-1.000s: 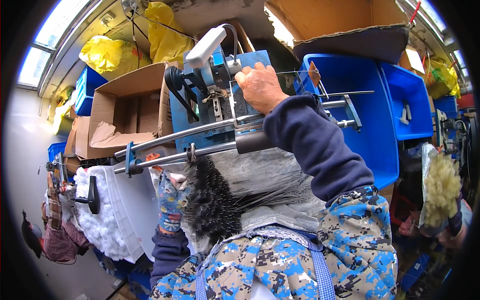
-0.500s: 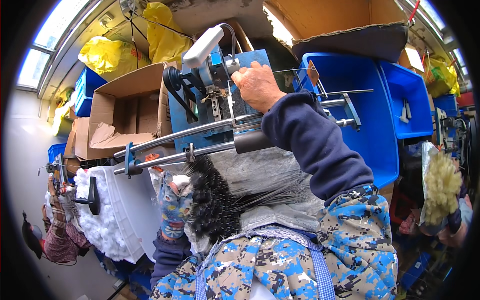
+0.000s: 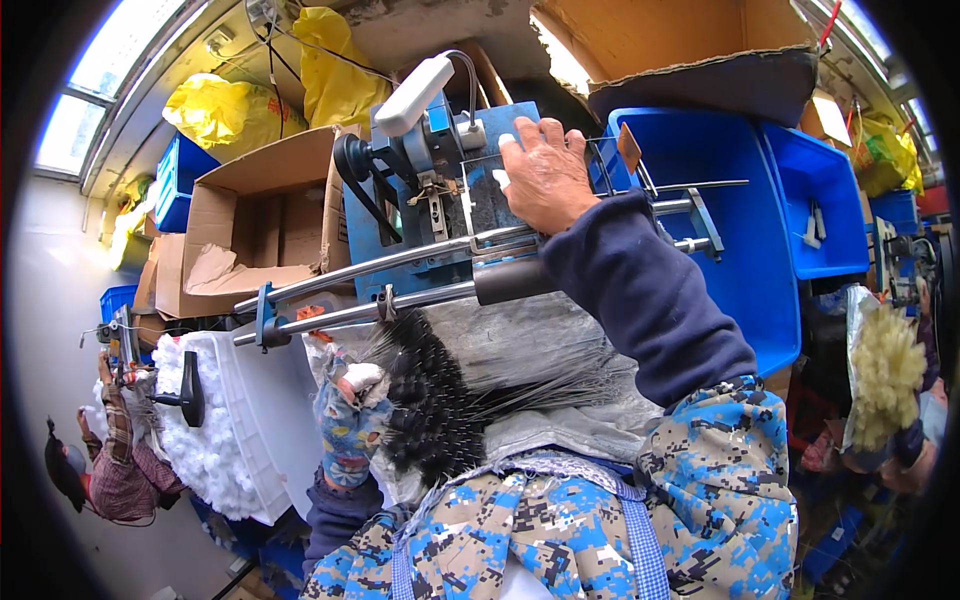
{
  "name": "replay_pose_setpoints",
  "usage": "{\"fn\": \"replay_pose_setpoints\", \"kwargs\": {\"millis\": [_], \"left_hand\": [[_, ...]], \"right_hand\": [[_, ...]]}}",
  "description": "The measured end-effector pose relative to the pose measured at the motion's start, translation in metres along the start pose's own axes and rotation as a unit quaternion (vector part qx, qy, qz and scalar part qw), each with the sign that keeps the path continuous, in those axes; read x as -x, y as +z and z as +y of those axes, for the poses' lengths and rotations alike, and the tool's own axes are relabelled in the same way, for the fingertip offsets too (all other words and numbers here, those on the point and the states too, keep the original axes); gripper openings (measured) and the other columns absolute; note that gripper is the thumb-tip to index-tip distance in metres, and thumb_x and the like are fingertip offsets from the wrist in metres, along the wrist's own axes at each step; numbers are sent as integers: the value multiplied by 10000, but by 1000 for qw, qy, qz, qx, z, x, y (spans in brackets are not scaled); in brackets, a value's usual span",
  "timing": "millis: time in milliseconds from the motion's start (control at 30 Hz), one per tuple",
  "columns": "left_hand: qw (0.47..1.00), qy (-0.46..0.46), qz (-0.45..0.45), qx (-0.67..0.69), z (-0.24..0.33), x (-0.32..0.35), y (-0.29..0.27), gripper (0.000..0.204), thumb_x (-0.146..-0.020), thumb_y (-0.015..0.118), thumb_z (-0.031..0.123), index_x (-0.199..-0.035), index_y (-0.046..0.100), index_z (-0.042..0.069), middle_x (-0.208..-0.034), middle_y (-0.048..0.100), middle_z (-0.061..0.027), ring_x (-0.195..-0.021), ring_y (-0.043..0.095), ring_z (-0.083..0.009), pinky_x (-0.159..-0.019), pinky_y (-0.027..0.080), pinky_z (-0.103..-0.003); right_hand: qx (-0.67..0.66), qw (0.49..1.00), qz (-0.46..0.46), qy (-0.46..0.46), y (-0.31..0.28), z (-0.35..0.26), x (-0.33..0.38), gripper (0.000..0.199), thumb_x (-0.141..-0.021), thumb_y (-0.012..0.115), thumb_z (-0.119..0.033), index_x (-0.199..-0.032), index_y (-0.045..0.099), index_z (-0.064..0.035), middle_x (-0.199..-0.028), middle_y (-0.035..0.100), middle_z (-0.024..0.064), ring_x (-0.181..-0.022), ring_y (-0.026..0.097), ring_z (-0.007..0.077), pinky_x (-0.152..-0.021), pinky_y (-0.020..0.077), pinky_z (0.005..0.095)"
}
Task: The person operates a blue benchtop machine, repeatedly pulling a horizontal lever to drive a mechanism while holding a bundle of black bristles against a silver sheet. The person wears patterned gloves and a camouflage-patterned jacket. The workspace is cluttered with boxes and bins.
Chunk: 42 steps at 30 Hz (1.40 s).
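Observation:
My right hand (image 3: 548, 178), bare, rests over the right part of a blue bench machine (image 3: 400, 215), its fingers apart. A white patch, possibly a wrapping, shows at one fingertip. My left hand (image 3: 352, 412), in a patterned, stained glove, is closed beside a pile of black-bristled wire brushes (image 3: 430, 395) on my lap; what it pinches, if anything, I cannot make out. Their thin wire stems (image 3: 550, 385) point right across a grey sheet (image 3: 510, 325). Two steel rails (image 3: 430, 297) with a dark sleeve (image 3: 510, 281) cross in front of the machine.
An open cardboard box (image 3: 265, 220) stands left of the machine, blue bins (image 3: 740, 250) to its right. A white tub (image 3: 250, 440) of fluffy white pieces sits left, a black handle (image 3: 190, 390) over it. Other people work at far left (image 3: 125, 460) and far right (image 3: 910, 455).
My right hand has moved right, away from the grey part beside the motor, and its fingers have spread. My left hand stays by the brushes, with little shift.

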<state>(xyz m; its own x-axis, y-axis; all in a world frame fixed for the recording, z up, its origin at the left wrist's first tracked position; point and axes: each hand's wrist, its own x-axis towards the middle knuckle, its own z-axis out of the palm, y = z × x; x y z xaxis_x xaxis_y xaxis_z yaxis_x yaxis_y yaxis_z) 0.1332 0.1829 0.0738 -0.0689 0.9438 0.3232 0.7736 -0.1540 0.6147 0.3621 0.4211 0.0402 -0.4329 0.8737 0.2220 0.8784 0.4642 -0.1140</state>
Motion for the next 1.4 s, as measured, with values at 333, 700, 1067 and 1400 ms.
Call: {"fn": "replay_pose_setpoints", "kwargs": {"millis": [333, 700, 1067, 1400], "left_hand": [[996, 63, -53, 44, 16, -16, 9, 215, -698, 693, 15, -897, 627, 64, -804, 641, -89, -713, 623, -248, -650, 482, -331], [999, -4, -27, 37, 6, 3, 11, 155, -704, 704, 68, -846, 644, 81, -762, 637, -68, -670, 606, -229, -630, 468, -321], [999, -1, -42, 12, 9, 1, -4, 194, -701, 696, 21, -876, 627, 70, -803, 649, -92, -713, 629, -242, -654, 487, -319], [999, -25, 2, 21, -4, 1, 5, 158, -741, 704, 25, -860, 607, 62, -813, 617, -54, -718, 582, -166, -671, 463, -278]], "right_hand": [[-95, 994, -55, 17, -15, 7, 29, 570, -740, 679, -286, -1181, 485, 19, -1213, 374, 199, -1113, 425, 350, -851, 421, 450], [-114, 987, -113, 15, -10, -17, 22, 564, -799, 623, -280, -1216, 444, 55, -1079, 435, 218, -896, 579, 356, -761, 496, 391], [-131, 988, -71, -27, 7, -71, 8, 619, -807, 595, -308, -1222, 388, 102, -1004, 509, 234, -755, 623, 322, -663, 519, 372], [-94, 984, -149, -24, -19, 10, 24, 524, -782, 645, -258, -1149, 462, 69, -1064, 457, 225, -983, 545, 375, -821, 474, 414]]}}
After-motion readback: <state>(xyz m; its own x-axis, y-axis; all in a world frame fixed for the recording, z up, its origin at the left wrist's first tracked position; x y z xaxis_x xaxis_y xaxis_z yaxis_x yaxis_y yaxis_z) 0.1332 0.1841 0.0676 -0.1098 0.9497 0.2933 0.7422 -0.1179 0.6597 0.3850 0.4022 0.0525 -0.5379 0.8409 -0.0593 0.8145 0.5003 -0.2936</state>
